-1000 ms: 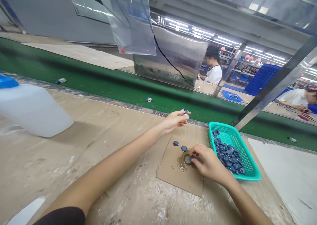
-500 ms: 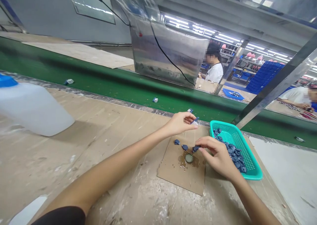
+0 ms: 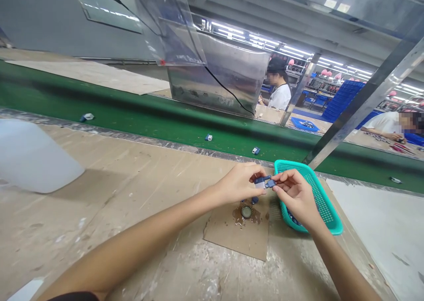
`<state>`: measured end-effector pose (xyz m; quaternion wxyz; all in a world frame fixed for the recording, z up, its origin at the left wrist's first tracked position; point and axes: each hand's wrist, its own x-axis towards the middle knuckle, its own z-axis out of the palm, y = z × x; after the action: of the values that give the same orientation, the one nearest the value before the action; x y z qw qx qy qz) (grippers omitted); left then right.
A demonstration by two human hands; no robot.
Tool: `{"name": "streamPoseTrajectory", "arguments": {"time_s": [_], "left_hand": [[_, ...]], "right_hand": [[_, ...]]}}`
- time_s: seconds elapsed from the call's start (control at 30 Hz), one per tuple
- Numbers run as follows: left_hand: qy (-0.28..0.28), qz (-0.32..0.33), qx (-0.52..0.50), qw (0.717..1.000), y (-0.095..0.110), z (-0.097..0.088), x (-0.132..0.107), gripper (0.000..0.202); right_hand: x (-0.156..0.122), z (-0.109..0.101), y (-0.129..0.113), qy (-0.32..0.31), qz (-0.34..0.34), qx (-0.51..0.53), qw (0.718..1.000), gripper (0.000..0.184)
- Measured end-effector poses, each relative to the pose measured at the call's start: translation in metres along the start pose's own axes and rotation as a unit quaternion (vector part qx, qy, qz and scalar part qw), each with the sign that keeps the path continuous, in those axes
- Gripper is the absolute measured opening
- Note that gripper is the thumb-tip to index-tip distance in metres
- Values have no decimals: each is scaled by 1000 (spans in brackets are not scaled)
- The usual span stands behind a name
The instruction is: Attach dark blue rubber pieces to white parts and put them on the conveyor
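Note:
Above the far edge of a cardboard piece (image 3: 232, 237), my two hands meet. My left hand (image 3: 243, 182) pinches a small blue-and-white plastic part (image 3: 260, 184). Between the fingertips of my right hand (image 3: 294, 195) is a small dark blue piece (image 3: 270, 183), held against the end of that part; whether they are joined I cannot tell. Below them, a round metal cap (image 3: 246, 211) lies in a wet brown stain on the cardboard. Another dark blue piece (image 3: 255, 200) rests behind the cap, partly hidden by my left hand.
A teal basket (image 3: 326, 204) with dark blue pieces stands right of the cardboard, partly behind my right hand. A green conveyor belt (image 3: 159, 129) runs behind, carrying several blue-and-white parts. A white plastic jug (image 3: 36, 159) is at left. A metal post (image 3: 357, 102) rises behind the basket. Two people sit beyond.
My right hand has lifted a dark blue piece off the cardboard to the part in my left hand. The hands have come together. The view has shifted slightly.

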<state>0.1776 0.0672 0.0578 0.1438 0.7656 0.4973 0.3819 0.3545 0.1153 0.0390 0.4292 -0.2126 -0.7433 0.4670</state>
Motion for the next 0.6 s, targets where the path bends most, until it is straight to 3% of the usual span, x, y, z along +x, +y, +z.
{"name": "streamPoseTrajectory", "arguments": {"time_s": [0.23,0.37,0.47,0.53,0.6], "left_hand": [[31,13,24,999,2,3,-2,13],[50,71,48,995,6,4,-7,11],[76,130,49,987,9,8,-10,16],[91,151,45,983,10,10,-12,18],[104,163,34,981,12,12,-13,17]], "right_hand": [[-2,4,0,23,25,34,999,20],[1,1,-3,26,66,111,991,23],[1,-2,-6,-60,145,192,969,28],[-1,-3,-7,-141,208,252,935,35],[-3,-2,-7,-181,233,301,907,38]]}}
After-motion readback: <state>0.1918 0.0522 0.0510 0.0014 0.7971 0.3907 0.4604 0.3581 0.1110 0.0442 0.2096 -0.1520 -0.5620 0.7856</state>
